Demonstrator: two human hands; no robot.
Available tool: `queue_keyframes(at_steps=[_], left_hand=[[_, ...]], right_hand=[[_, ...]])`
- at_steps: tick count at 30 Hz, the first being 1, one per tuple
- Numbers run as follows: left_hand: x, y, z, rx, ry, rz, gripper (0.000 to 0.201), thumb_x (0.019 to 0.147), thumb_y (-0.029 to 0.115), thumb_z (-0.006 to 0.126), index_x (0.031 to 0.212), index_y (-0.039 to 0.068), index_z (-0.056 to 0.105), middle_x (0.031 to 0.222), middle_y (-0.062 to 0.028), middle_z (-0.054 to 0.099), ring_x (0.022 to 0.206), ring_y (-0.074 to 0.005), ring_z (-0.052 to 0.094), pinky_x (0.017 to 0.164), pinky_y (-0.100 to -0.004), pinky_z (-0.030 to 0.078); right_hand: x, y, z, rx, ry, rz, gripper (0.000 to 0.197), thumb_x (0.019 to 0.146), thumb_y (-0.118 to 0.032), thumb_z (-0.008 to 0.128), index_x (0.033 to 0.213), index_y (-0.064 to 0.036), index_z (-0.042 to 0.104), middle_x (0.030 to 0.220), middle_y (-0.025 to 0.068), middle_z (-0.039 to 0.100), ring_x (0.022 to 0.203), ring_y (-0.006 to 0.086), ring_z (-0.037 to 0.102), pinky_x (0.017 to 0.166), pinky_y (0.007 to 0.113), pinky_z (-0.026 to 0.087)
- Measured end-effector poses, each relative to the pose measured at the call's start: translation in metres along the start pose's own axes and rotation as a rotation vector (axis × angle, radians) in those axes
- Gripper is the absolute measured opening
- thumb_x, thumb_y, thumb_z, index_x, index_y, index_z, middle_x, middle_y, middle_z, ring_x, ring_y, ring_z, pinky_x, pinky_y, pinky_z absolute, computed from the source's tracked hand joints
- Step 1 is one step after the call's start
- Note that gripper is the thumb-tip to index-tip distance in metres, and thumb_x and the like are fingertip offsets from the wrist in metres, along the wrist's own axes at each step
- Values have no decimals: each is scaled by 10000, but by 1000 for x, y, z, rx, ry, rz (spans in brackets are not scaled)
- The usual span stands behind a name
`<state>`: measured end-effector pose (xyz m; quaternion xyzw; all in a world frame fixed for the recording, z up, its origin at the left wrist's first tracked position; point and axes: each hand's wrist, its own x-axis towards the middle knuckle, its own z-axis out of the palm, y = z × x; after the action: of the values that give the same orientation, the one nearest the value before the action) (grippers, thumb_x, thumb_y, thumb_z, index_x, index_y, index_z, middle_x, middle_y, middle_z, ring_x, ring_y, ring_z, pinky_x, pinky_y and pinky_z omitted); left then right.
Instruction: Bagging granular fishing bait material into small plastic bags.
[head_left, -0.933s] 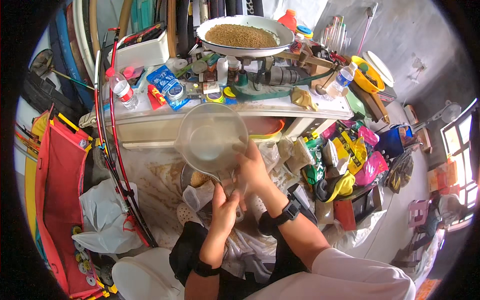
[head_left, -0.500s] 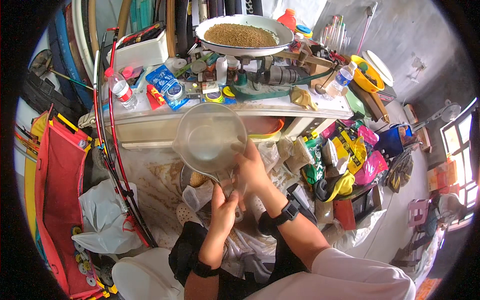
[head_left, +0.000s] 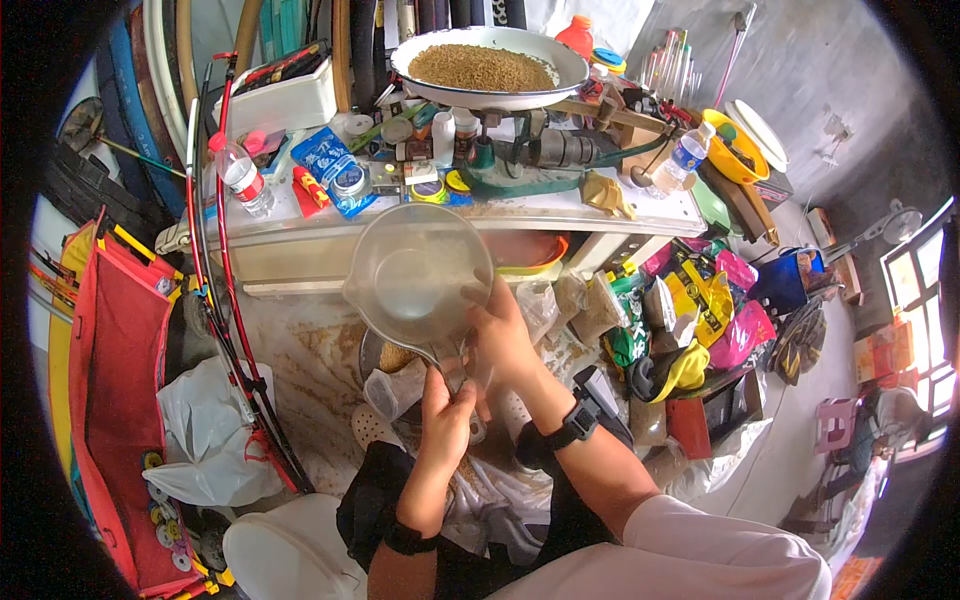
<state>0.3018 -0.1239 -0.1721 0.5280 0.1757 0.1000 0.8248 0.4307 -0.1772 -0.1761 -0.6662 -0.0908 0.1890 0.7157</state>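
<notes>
A translucent plastic scoop [head_left: 415, 270] with a round bowl and a small lip on its left side is held up in front of me. My left hand [head_left: 447, 415] is closed around its handle. My right hand [head_left: 503, 338] grips the right side of the scoop's bowl, fingers pressed to the wall. No contents can be made out inside it. Below, partly hidden by the scoop and my hands, a dark-rimmed basin [head_left: 370, 352] on the floor holds tan grain-like bits. A clear plastic container [head_left: 392, 392] rests in or against it.
Ahead, a cluttered white table [head_left: 320, 232] carries a green scale [head_left: 520, 188] under a white enamel basin [head_left: 568, 80] of brown pellets. Bottles and jars surround it. Fishing rods [head_left: 228, 260] lean at left beside a red bag [head_left: 120, 370]; colourful packets [head_left: 705, 300] pile up at right.
</notes>
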Motion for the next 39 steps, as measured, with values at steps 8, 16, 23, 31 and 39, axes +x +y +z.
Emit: queue_keyframes(at_steps=[8, 16, 23, 31, 39], left_hand=[[1, 1, -1, 10, 1, 21, 263, 902, 57, 481, 1157, 48, 416, 815, -43, 522, 634, -138, 505, 548, -277, 452], [-1, 8, 1, -81, -16, 13, 268, 893, 29, 465, 1156, 48, 419, 822, -48, 529, 624, -125, 501, 538, -258, 435], [-2, 10, -7, -252, 50, -177, 238, 890, 23, 467, 1124, 42, 433, 777, -51, 502, 598, -136, 491, 542, -277, 442], [-2, 10, -2, -264, -25, -167, 239, 905, 86, 491, 1140, 60, 452, 792, -51, 508, 601, -157, 501, 572, -313, 454], [-4, 7, -8, -263, -34, -231, 229, 901, 83, 499, 1127, 63, 470, 799, -52, 514, 602, -161, 498, 569, -313, 449]], right_hand=[[-2, -7, 3, 25, -5, -4, 481, 863, -77, 516, 1308, 0, 350, 1205, 165, 515, 1116, 216, 479, 934, 310, 380], [-3, -12, -2, 4, -18, 41, 481, 864, -82, 525, 1315, -48, 358, 1169, 136, 523, 1034, 190, 509, 853, 308, 431], [48, -21, -67, -35, 167, -210, 599, 831, -26, 514, 1358, -88, 236, 1213, 186, 476, 1049, 226, 520, 854, 343, 463], [223, -87, -229, -573, 445, -501, 720, 716, -9, 548, 1378, -118, 288, 1156, 167, 558, 940, 231, 586, 796, 296, 456], [266, -95, -192, -272, 325, -370, 763, 699, 9, 510, 1413, -120, 274, 1048, 136, 589, 857, 197, 581, 708, 268, 461]])
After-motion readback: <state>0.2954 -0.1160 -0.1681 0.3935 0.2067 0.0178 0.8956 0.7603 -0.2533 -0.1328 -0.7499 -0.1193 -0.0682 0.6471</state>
